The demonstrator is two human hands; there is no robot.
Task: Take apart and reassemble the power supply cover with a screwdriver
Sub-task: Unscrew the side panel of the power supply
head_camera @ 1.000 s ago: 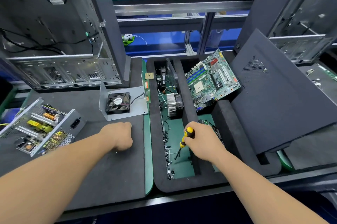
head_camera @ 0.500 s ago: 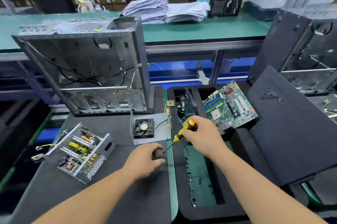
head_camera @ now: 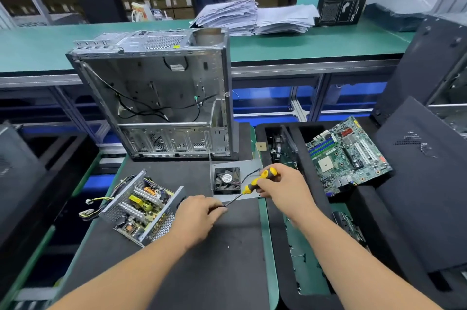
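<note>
My right hand has its grip curled tight round the yellow-and-black handle of the screwdriver, shaft slanting down and to the left. My left hand has its grip pinched together at the shaft's tip; the fingers meet there, but I cannot tell whether a screw sits between them. Both hands hover over the black mat on the table, whose green edge shows beside the mat.

The open power supply lies just left of my left hand, tilted, its circuit board bare and wires trailing off its far-left end. Its cover with the fan lies flat just beyond the screwdriver, partly under the shaft. The mat in front of my hands is open room; it ends at the green strip on the right, where a black foam tray begins.

Farther back an empty computer case stands upright. To the right, a motherboard leans in the foam tray. Paper stacks lie on the far green bench.
</note>
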